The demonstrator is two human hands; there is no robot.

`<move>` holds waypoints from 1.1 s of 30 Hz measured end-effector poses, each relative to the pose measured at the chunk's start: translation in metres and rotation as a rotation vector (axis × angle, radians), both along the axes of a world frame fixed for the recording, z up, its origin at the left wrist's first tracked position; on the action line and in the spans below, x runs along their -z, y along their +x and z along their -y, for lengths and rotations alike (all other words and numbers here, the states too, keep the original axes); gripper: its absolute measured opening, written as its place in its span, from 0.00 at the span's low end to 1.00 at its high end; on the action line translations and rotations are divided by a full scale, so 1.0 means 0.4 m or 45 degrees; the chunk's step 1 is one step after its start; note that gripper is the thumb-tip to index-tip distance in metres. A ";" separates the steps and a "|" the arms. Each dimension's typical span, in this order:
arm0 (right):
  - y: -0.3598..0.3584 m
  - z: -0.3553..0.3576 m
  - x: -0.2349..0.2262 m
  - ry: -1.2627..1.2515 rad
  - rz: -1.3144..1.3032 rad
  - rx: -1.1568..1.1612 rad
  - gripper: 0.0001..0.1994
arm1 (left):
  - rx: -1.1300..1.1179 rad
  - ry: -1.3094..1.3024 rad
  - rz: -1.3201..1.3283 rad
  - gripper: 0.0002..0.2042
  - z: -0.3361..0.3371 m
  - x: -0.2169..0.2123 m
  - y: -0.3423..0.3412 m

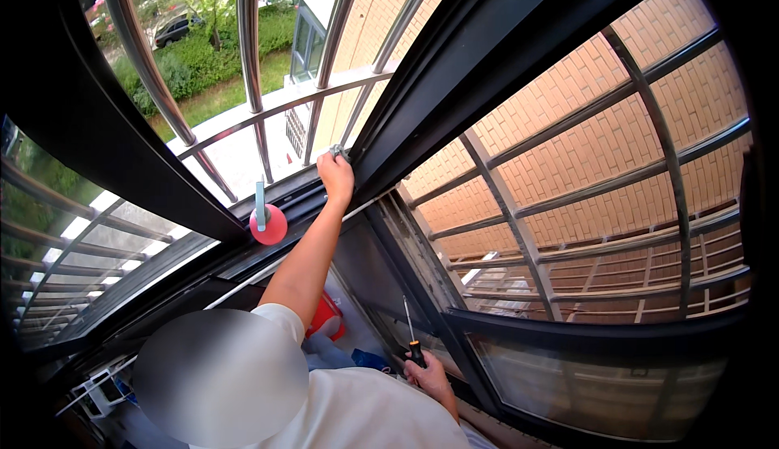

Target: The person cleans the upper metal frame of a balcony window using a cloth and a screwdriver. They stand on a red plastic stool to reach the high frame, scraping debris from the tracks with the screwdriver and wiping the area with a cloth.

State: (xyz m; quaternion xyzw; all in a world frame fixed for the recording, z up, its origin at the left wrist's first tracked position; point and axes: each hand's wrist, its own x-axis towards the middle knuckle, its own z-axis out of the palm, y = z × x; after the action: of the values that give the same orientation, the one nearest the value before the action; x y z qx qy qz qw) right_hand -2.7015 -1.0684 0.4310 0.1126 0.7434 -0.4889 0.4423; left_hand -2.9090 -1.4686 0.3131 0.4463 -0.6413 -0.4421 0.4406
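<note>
My left hand [336, 176] reaches out over the window track [302, 198], closed at the foot of a dark window frame [369, 161]. A small grey crumpled-looking thing [339, 152] shows at its fingertips; I cannot make out what it is. Lower right, my right hand [432, 378] is wrapped round the black and orange handle of a screwdriver [415, 350], whose thin shaft points up. Left of my left forearm stands a pink bottle [269, 227] with a grey-blue top, by the track.
Metal bars [251, 51] run outside the opening, with greenery beyond. Another barred pane [568, 197] faces a brick wall on the right. Below my arm are a red container [326, 317] and a dark blue item [370, 360]. A white rack [101, 392] stands lower left.
</note>
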 end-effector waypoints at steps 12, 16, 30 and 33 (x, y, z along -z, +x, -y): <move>-0.105 0.183 0.058 -0.261 -0.056 -0.144 0.16 | 0.702 1.026 -0.591 0.10 -0.009 0.006 0.111; -0.193 0.402 0.070 -0.415 -0.134 -0.107 0.11 | 0.861 0.794 -0.324 0.11 0.058 0.049 0.100; -0.362 0.653 0.212 -0.343 -0.132 -0.078 0.10 | 0.581 0.354 -0.160 0.09 0.059 0.097 0.080; -0.379 0.677 0.215 -0.341 -0.123 -0.053 0.10 | 0.493 0.324 -0.099 0.09 0.047 0.091 0.071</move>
State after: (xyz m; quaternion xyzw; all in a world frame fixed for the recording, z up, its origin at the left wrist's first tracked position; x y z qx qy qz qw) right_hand -2.8529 -1.3392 0.3450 0.0132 0.6941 -0.5794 0.4271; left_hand -2.8805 -1.4874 0.2767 0.3495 -0.6367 -0.6124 0.3120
